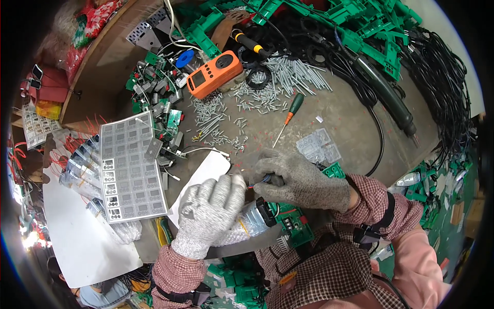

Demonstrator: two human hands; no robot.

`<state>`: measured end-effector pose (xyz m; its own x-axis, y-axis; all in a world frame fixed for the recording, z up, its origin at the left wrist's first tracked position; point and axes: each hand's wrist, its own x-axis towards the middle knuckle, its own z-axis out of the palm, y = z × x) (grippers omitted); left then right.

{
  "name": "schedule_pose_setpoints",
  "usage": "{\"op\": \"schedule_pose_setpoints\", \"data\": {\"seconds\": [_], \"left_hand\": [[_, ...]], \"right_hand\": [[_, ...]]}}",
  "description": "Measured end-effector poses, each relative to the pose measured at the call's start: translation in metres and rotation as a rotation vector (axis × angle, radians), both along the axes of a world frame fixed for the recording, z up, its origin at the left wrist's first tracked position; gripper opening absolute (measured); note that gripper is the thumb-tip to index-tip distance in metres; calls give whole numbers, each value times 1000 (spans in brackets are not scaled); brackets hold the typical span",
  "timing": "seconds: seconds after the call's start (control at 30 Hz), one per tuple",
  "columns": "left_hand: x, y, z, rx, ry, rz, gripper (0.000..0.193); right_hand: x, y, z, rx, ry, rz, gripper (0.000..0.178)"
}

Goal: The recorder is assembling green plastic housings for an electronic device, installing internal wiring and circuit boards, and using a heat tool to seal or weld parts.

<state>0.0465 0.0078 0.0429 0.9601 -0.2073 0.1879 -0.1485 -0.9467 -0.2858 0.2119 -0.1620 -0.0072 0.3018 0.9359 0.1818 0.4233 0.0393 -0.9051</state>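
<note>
grey tabletop (360, 136) is littered with screws (301, 73); by its near edge, a blue wire (266, 178) is pinched by the right hand (301, 184); any grip by the left hand (210, 213) cannot be told; through hard tugging, it might be snapped

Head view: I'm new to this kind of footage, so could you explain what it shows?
There is no machine here, only a person's two gloved hands. The camera sits on their head, looking down; its wide lens bends straight edges. On the table lie an orange meter, many metal screws, a screwdriver and a printed sheet. The right hand curls its fingers round a thin bluish piece, mostly hidden. The left hand is beside it; whether it grips anything is unclear.
</note>
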Motion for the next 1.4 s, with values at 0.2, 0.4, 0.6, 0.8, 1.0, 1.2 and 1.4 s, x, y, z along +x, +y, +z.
{"op": "schedule_pose_setpoints", "data": {"seconds": [0.2,0.4,0.6,0.8,1.0,1.2,1.4], "left_hand": [[4,-11,7,-246,219,78,24],[-2,-18,-11,-1422,181,418,16],[18,-12,-34,-1593,-64,411,36],[18,-10,-42,-1351,19,545,40],[16,1,-43,-1550,45,491,40],[25,-8,-21,-1599,138,762,33],[17,16,-7,-362,-133,62,32]], "right_hand": [[-1,1,-2,74,-134,-1,17],[0,2,-2,111,-79,76,11],[-1,3,-1,158,-78,108,11],[0,5,-9,230,-38,121,14],[1,4,-7,194,-9,131,15],[2,3,-7,190,-55,101,15],[4,1,1,110,-12,124,16]]}}
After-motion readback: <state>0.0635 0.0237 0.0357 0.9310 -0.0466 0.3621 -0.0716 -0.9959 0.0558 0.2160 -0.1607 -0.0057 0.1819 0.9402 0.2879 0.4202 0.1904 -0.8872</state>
